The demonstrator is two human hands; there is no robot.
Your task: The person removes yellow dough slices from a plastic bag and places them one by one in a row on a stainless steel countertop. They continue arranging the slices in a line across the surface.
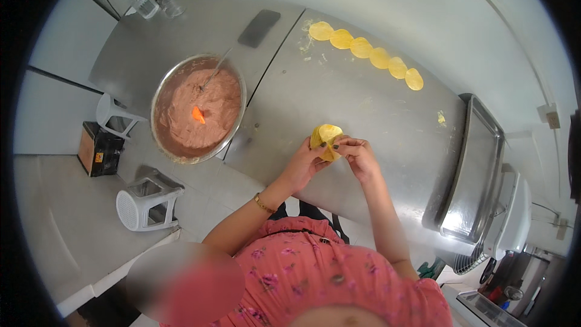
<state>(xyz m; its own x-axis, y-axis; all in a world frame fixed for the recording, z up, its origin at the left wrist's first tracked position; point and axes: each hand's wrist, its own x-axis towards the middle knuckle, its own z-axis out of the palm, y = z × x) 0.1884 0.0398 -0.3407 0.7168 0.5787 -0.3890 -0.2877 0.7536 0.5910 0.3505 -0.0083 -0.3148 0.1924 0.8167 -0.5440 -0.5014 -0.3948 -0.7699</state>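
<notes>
Over the near part of the steel table, my left hand [304, 165] is closed round a small stack of thin, round yellow dough wrappers [327, 131]. My right hand [358, 154] pinches the right edge of the same stack with thumb and fingertips. Further back on the table, several more yellow wrappers [361, 48] lie in a slanting row, edges touching or slightly overlapping. To the left stands a large metal bowl [158, 130] of pink, paste-like filling [209, 109]. An orange blade-like piece [198, 115] and a thin metal handle [216, 69] stick out of the filling.
A dark flat slab [259, 28] like a phone lies behind the bowl. Clear cups [145, 5] stand at the far left corner. Stacked metal trays [475, 169] line the table's right end. White stools [148, 203] and a dark box [100, 150] are at left.
</notes>
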